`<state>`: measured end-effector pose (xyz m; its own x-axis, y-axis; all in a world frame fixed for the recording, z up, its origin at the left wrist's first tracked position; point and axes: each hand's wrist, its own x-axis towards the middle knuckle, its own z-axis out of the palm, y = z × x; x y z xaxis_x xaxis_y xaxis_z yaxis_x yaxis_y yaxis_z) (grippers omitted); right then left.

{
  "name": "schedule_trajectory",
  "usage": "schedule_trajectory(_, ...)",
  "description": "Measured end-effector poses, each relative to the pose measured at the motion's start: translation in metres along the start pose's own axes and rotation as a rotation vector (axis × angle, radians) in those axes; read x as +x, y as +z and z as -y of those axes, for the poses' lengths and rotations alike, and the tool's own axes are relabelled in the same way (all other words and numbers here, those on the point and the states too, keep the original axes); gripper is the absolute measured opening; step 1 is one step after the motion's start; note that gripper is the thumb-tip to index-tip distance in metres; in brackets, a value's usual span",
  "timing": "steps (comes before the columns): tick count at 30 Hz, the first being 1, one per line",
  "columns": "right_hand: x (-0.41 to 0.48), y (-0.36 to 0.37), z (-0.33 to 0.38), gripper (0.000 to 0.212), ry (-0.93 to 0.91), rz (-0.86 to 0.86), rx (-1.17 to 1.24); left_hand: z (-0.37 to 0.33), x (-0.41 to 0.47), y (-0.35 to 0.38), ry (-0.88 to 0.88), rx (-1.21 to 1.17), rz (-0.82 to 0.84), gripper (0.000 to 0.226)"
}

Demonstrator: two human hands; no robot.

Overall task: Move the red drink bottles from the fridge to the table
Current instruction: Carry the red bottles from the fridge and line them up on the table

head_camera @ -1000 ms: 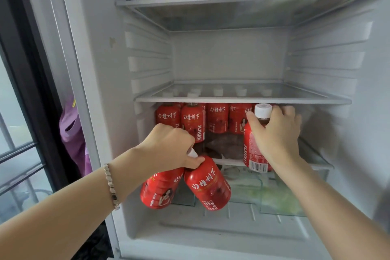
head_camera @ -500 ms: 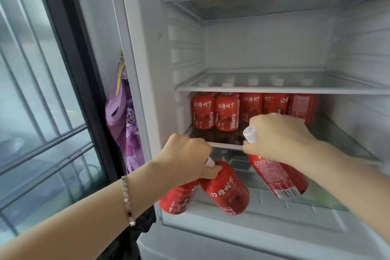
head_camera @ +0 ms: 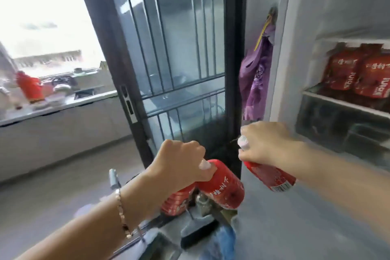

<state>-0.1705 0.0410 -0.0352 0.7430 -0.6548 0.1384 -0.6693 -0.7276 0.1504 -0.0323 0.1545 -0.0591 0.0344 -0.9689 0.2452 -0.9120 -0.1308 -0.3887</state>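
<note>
My left hand (head_camera: 179,160) grips two red drink bottles by their white caps; one bottle (head_camera: 223,188) hangs to the right of the other bottle (head_camera: 179,202), both low in the middle of the view. My right hand (head_camera: 268,143) holds a third red bottle (head_camera: 270,175) by its neck, tilted, with the barcode end pointing down right. Both hands are outside the fridge, left of its opening. More red bottles (head_camera: 358,74) stand on a fridge shelf (head_camera: 337,101) at the far right.
A dark-framed glass sliding door (head_camera: 179,48) fills the middle. A purple bag (head_camera: 255,82) hangs on the fridge's side wall. A kitchen counter (head_camera: 59,103) with a red object and cookware runs along the left. Dark tools and a blue item lie by my feet.
The view has swung left, away from the fridge interior toward the glass door and counter. Both hands have drawn their bottles out of the fridge.
</note>
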Motion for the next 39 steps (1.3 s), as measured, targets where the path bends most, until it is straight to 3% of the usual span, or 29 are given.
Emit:
schedule_trajectory(2,-0.006,0.004,0.046,0.016,-0.13,-0.007,0.064,0.018,-0.053,0.003,-0.078,0.029,0.027,0.06)
schedule_trajectory(8,-0.047,0.002,0.206,0.025,-0.636,-0.067,0.2,0.06,-0.24,0.004,-0.446,0.041,0.108,0.043)
schedule_trajectory(11,-0.083,0.0,0.303,0.02,-0.857,-0.048,0.174,0.068,-0.347,-0.008,-0.618,0.018,0.207,0.04)
schedule_trajectory(20,-0.259,-0.031,0.602,0.031,-1.229,0.049,0.168,0.072,-0.682,-0.056,-1.151,0.069,0.491,0.046)
schedule_trajectory(25,-0.358,-0.056,0.736,0.034,-1.452,0.104,0.182,0.069,-0.822,-0.09,-1.354,0.067,0.671,0.049)
schedule_trajectory(30,-0.445,-0.072,0.861,0.034,-1.642,0.101,0.196,0.069,-0.95,-0.112,-1.572,0.14,0.71,0.038)
schedule_trajectory(39,-0.555,-0.1,1.077,0.038,-1.943,0.101,0.229,0.118,-1.137,-0.131,-1.94,0.179,0.678,0.04)
